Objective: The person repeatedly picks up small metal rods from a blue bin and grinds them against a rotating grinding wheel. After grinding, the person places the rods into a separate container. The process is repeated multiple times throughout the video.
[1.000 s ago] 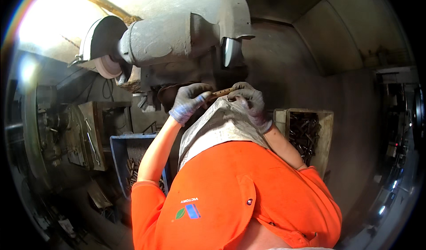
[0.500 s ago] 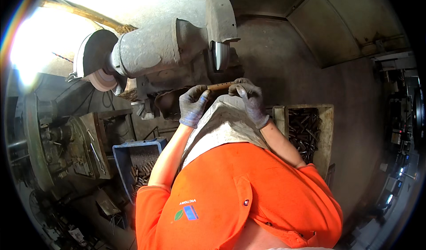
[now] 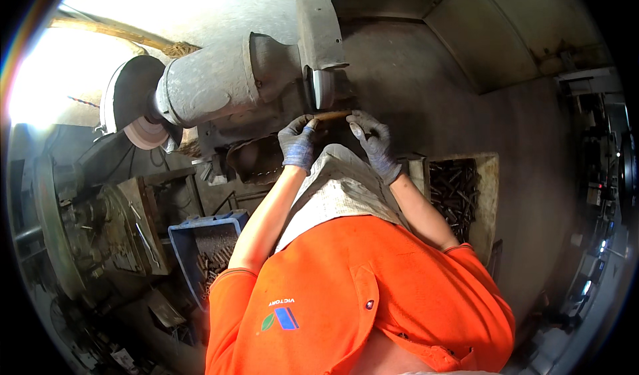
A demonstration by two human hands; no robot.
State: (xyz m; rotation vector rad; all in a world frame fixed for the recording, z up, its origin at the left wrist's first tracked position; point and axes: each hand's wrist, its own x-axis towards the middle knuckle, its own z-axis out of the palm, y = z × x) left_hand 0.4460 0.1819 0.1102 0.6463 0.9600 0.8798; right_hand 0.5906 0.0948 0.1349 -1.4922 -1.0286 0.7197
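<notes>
Both my hands wear grey-blue work gloves. Between them lies a short brown bar (image 3: 331, 116), held crosswise just under the right-hand wheel (image 3: 323, 88) of a grey bench grinder (image 3: 212, 78). My left hand (image 3: 297, 140) pinches the bar's left end between thumb and fingers. At the other end my right hand (image 3: 375, 143) has its fingers closed on the bar's tip. Whether the bar touches the wheel I cannot tell. A pale apron (image 3: 339, 182) covers my lap below the hands.
To the left stands a blue crate (image 3: 175, 238) with many brownish metal pieces. A pale-rimmed bin (image 3: 490, 192) of dark metal rods is at the right. The grinder's other wheel (image 3: 146, 133) is at far left, above a greenish machine (image 3: 56, 222).
Both hands have carried the bar slightly up, closer to the grinder wheel. The bar's row of small dark spots no longer shows, and the whole view has shifted a little.
</notes>
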